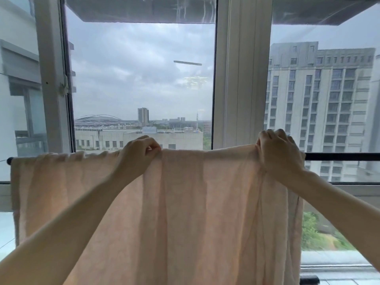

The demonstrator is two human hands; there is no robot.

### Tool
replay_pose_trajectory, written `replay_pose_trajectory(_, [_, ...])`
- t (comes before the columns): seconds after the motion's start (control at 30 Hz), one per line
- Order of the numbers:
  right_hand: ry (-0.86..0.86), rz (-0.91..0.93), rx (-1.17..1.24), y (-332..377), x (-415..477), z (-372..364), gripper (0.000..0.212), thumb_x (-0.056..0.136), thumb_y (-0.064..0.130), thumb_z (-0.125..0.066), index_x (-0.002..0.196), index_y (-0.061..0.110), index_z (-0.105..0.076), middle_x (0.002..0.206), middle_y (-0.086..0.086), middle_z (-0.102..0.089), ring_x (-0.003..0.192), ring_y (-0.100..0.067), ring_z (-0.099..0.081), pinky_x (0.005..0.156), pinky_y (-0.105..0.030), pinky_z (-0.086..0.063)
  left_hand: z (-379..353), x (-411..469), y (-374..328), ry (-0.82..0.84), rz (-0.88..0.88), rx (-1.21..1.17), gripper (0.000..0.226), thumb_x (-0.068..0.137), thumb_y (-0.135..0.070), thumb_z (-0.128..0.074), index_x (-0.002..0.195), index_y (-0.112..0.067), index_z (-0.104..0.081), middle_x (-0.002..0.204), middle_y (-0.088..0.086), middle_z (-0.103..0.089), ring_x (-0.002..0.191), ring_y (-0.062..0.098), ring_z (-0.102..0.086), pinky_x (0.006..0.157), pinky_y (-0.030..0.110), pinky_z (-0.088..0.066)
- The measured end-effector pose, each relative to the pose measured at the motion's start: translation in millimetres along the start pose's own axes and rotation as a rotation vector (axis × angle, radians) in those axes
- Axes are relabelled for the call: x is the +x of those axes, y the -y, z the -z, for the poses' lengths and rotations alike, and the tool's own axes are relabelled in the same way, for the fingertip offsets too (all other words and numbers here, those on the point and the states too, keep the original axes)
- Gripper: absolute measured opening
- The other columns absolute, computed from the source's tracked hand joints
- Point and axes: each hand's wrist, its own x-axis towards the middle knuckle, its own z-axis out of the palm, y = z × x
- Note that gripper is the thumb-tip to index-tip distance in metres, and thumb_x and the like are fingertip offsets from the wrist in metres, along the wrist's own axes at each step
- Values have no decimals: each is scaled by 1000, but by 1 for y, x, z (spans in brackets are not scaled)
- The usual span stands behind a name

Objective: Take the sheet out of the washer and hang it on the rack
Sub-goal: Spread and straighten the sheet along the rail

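Note:
A pale pink sheet (185,212) hangs over a black horizontal rack bar (339,156) in front of the window and drapes down out of the bottom of the view. My left hand (139,155) pinches the sheet's top fold near the middle of the bar. Further right, my right hand (277,153) grips a bunched part of the top edge. The bar shows bare only at its left tip and to the right of my right hand. No washer is in view.
Tall window panes with white frames (238,79) stand right behind the rack. A window sill (339,191) runs below the bar. Part of a dark object (309,279) sits low at the right. Buildings lie outside.

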Motion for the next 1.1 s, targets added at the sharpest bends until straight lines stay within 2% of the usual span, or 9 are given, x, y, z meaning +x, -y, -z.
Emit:
replay_pose_trajectory(0.1, [-16, 40, 35, 9, 1, 3, 6, 88, 13, -55, 93, 12, -58, 96, -3, -62, 101, -21, -48, 87, -34, -40, -11, 3, -7, -25, 6, 11, 15, 91, -21, -62, 79, -31, -63, 85, -16, -61, 77, 4, -58, 69, 30, -45])
replay_pose_trajectory(0.27, [33, 319, 318, 54, 1, 0, 23, 96, 32, -55, 107, 15, -66, 107, 1, -66, 108, -15, -52, 86, -27, -43, -17, 3, -10, -58, 24, -10, 15, 89, -27, -63, 76, -34, -61, 80, -25, -57, 73, -13, -52, 60, 12, -32])
replay_pose_trajectory(0.37, [57, 346, 395, 74, 7, -10, 19, 94, 33, -58, 100, 17, -65, 98, 3, -65, 95, -12, -53, 83, -30, -48, -16, 1, -8, -55, 14, -6, 16, 89, -26, -62, 76, -35, -61, 80, -25, -58, 73, -12, -53, 60, 14, -33])
replay_pose_trajectory(0.5, [23, 299, 485, 76, 12, -15, 12, 93, 18, -60, 84, 11, -57, 82, 2, -59, 77, -13, -53, 71, -32, -50, -12, 0, -2, -62, -20, 43, 14, 90, -20, -63, 79, -28, -61, 83, -16, -60, 71, 3, -57, 60, 21, -38])
replay_pose_trajectory(0.7, [-2, 149, 171, 29, 3, -13, 6, 98, 12, -46, 93, 10, -48, 89, -2, -54, 86, -18, -52, 73, -30, -44, -8, 1, 1, -51, -11, 112, 10, 93, -20, -59, 88, -14, -66, 92, -2, -65, 78, 18, -60, 70, 36, -52])
replay_pose_trajectory(0.83, [-12, 102, -8, 0, -8, -8, 8, 91, 0, -50, 95, 6, -49, 92, -8, -54, 89, -24, -51, 80, -36, -46, -6, 0, 2, -74, -33, 156, 9, 92, -16, -58, 86, -12, -64, 90, 0, -64, 88, 21, -57, 74, 36, -48])
replay_pose_trajectory(0.93, [-25, 40, -91, -5, -10, -6, 6, 90, 0, -51, 94, 5, -50, 91, -9, -56, 92, -28, -51, 83, -38, -43, 0, -2, 5, -151, -9, 204, 7, 91, -14, -59, 86, -12, -64, 91, 2, -66, 97, 24, -54, 77, 38, -44])
replay_pose_trajectory(1.0, [-84, 62, -141, 0, -8, -5, 4, 87, 5, -56, 91, 3, -55, 87, -12, -61, 91, -32, -53, 80, -42, -43, 4, -3, 5, -171, 14, 171, 7, 90, -13, -59, 87, -12, -65, 93, 1, -66, 97, 23, -54, 78, 38, -43])
replay_pose_trajectory(1.1, [-132, 245, -114, 24, -5, -2, 12, 88, 16, -61, 91, 4, -63, 91, -12, -67, 93, -30, -58, 80, -44, -48, 2, -1, -3, -138, -27, 117, 7, 89, -12, -59, 85, -13, -65, 92, -2, -64, 94, 19, -53, 78, 33, -41])
